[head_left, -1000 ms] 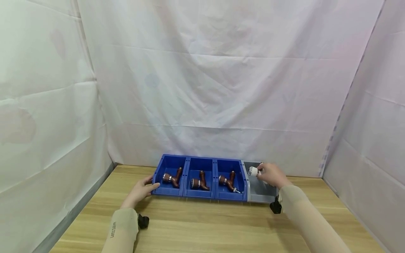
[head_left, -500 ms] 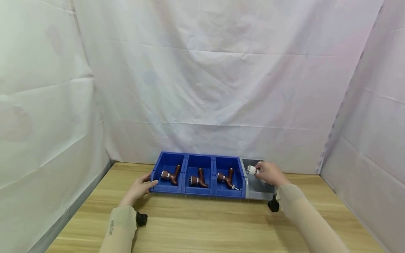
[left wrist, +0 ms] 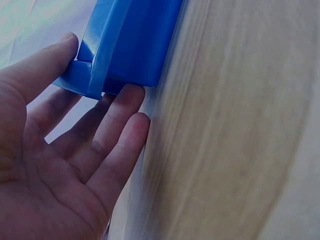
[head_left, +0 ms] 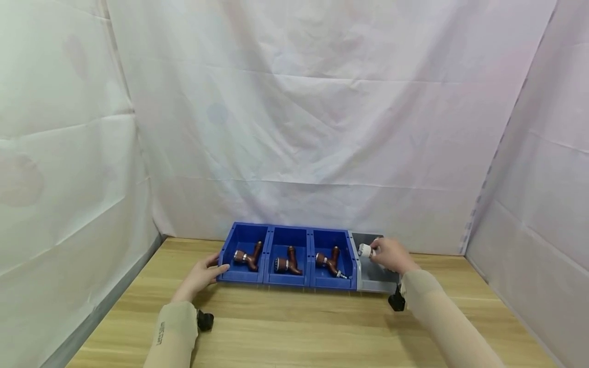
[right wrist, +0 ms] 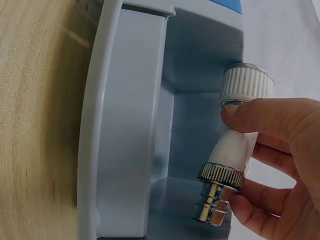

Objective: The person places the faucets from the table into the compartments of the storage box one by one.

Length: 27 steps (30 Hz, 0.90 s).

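My right hand point(head_left: 391, 254) holds a white water tap point(right wrist: 232, 145) by its body, thumb on the near side and fingers behind. The tap has a ribbed white knob point(right wrist: 247, 82) and a metal hose nozzle point(right wrist: 212, 202). It is over the grey storage bin point(right wrist: 127, 120) at the row's right end. My left hand point(head_left: 200, 276) grips the front left corner of the leftmost blue storage bin point(left wrist: 135, 45), thumb at its rim and fingers against the outside. Brown taps lie in the three blue bins: left tap point(head_left: 248, 257), middle tap point(head_left: 289, 263), right tap point(head_left: 329, 261).
The bins stand side by side toward the back of the wooden table point(head_left: 294, 327). A white cloth point(head_left: 294, 128) hangs behind them, with more cloth on both sides. Each wrist carries a small black camera, such as the left one point(head_left: 205, 321).
The white tap has turned slightly in my right hand, over the grey bin. My left hand stays at the blue bin's corner. The head view has shifted a little.
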{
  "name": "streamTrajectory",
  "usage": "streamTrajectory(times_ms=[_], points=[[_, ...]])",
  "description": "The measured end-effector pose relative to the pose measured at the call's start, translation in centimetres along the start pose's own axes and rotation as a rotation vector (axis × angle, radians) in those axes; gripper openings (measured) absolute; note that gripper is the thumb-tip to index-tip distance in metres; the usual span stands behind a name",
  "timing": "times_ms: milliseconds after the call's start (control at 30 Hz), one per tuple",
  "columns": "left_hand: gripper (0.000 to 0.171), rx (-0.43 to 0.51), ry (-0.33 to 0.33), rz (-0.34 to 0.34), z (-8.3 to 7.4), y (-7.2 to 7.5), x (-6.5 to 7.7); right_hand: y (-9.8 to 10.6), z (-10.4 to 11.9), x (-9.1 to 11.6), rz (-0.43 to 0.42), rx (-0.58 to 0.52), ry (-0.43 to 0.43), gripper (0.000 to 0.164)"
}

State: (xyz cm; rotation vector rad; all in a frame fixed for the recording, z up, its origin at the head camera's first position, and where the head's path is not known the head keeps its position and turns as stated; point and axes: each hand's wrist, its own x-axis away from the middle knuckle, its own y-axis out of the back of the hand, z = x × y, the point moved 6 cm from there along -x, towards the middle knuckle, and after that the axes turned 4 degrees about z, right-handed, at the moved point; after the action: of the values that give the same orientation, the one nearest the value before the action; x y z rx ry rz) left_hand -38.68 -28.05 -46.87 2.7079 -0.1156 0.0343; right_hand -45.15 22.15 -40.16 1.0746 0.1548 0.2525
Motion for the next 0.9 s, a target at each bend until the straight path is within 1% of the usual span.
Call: streamTrajectory(times_ms=[267,500,700,900], points=[[0.066,0.006,-0.017,-0.005,0.00,-0.11,0.23,-0.73,-0.33,0.05,-0.004,0.011,-0.021,0.029],[0.065,0.001,-0.003,-0.011,0.05,-0.11,0.32,-0.92,-0.47,-0.17,-0.023,0.015,0.000,0.028],[0.066,0.005,-0.011,-0.015,0.00,-0.12,0.28,-1.00,-0.54,-0.26,-0.022,0.008,-0.018,0.026],[0.066,0.000,-0.007,-0.012,0.08,-0.09,0.13,-0.96,-0.37,-0.46,-0.020,0.036,-0.023,0.025]])
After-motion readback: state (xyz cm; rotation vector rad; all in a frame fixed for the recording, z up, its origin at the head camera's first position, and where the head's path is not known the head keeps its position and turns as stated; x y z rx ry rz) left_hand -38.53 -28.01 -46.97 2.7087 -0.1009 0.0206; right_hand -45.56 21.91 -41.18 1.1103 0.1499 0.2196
